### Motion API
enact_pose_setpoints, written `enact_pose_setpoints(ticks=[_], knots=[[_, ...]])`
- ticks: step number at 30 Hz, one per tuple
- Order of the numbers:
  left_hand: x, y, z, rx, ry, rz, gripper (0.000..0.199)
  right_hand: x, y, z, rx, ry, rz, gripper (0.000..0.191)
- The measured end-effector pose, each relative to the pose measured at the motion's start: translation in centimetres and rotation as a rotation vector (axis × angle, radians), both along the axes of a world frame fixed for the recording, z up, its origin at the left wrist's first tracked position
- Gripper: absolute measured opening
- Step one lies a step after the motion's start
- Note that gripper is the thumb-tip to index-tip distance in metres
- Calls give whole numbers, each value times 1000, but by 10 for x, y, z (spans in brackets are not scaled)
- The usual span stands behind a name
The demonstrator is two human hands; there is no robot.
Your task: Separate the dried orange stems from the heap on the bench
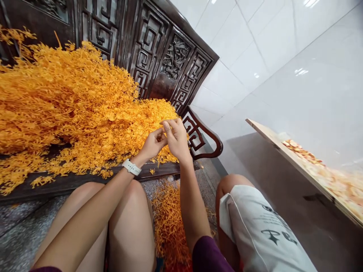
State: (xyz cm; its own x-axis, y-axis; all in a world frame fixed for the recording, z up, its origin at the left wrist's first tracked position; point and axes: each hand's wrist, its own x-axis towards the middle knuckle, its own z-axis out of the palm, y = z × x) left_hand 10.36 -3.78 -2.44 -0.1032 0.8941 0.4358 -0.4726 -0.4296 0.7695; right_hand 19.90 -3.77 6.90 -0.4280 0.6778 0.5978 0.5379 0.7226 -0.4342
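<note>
Both of my hands meet over the right end of a big heap of orange, thread-like flowers [93,102] on a dark wooden bench. My left hand [154,145], below a pale watch [131,167] on the wrist, has its fingertips pinched together; whatever they hold is too small to name. Close beside it, my right hand [177,139] is raised with its thumb and fingertips bent toward the left hand. Its fingers are drawn together, and I cannot make out anything between them. Loose orange bits lie along the bench's front edge [68,185].
The bench has a carved back [150,49] and a curved armrest [210,149] just right of my hands. Orange stems [170,223] are piled on the floor between my legs and another person's knee [232,183]. A wooden board [266,136] bearing pale pieces stands at the right.
</note>
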Motion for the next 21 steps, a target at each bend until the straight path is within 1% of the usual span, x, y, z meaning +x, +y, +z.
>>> enact_pose_setpoints(ticks=[3,6,7,9,11,13,15,18,19,21], knots=[[-7,-2,3,10,33,61,42,-6,-12,-9,41,108,-65,34],[-11,-3,6,9,-6,128,39,-5,-16,-17,33,198,-117,31],[-11,-4,6,12,-30,138,37,-3,-16,-21,8,211,-121,31],[-10,-4,5,21,-66,117,35,0,-17,-27,-83,205,-111,32],[-8,-5,3,21,-96,81,35,3,-20,-33,-183,194,-97,38],[-5,-6,2,8,-112,50,37,4,-23,-38,-229,202,-120,44],[-2,-7,1,-1,-111,26,40,4,-24,-41,-204,221,-195,43],[1,-11,3,20,-76,22,38,4,-23,-46,-83,247,-324,39],[2,-12,4,30,-58,32,37,4,-21,-47,-45,251,-346,38],[1,-14,6,30,-29,35,37,6,-18,-49,-14,267,-340,38]])
